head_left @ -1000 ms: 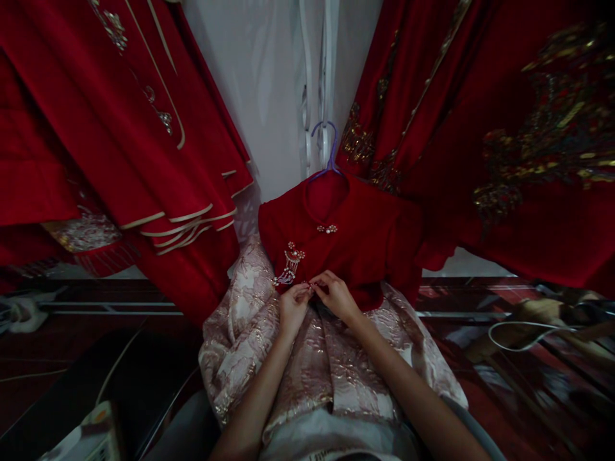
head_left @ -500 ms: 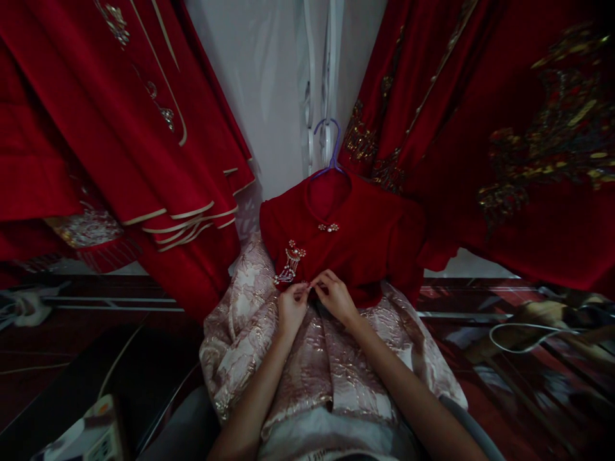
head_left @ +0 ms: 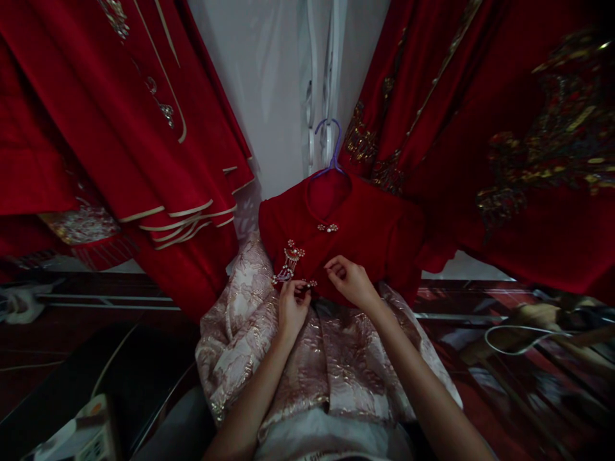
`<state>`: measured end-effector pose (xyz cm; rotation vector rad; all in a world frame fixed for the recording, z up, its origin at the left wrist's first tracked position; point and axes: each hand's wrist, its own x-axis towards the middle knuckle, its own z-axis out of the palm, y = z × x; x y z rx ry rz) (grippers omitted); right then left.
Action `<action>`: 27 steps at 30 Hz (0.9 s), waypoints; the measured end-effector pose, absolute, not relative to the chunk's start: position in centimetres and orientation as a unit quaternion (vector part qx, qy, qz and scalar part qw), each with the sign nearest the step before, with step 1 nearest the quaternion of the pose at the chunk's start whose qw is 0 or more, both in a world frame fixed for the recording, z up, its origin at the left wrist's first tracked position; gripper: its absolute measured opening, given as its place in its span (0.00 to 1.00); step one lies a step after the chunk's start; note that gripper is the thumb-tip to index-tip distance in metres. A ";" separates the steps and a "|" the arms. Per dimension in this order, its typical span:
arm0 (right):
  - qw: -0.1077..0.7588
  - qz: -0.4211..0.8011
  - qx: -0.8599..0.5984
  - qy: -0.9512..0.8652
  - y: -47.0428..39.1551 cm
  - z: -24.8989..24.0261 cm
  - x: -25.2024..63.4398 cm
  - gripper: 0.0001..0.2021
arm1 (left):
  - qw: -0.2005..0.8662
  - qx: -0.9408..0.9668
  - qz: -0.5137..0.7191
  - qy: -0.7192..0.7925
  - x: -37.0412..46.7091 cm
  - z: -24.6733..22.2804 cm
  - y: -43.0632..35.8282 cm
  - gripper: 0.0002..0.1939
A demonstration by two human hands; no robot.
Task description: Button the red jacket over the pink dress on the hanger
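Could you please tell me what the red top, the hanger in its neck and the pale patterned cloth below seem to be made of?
Red top: probably velvet or similar fabric, matte and deep-toned.
Hanger: purple, perhaps plastic or coated wire; its thin, smooth look fits either.
Patterned cloth: likely brocade, with raised, puckered motifs and metallic glints.

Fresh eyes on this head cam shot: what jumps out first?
First, the deep red top in the center, a purple hanger at its neck and a beaded, tasseled ornament on its front. Next, the left hand at its lower edge and the right hand over its front, above shiny pink brocade. Larger red garments hang on both sides, the right one with gold sequins.
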<state>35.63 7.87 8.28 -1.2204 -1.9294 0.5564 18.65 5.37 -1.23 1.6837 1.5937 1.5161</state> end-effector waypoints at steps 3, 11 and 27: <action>0.354 0.266 -0.455 -0.773 8.2 6.5 35.1 0.08 | 0.183 0.605 0.537 0.558 18.6 -1.1 5.2 0.08; 0.372 0.265 -0.420 -0.784 9.0 2.9 33.9 0.09 | 0.166 0.616 0.531 0.558 18.3 -1.2 5.2 0.11; 0.384 0.381 -0.385 -0.747 9.3 2.5 34.2 0.10 | 0.270 0.564 0.581 0.521 18.5 -1.8 5.6 0.11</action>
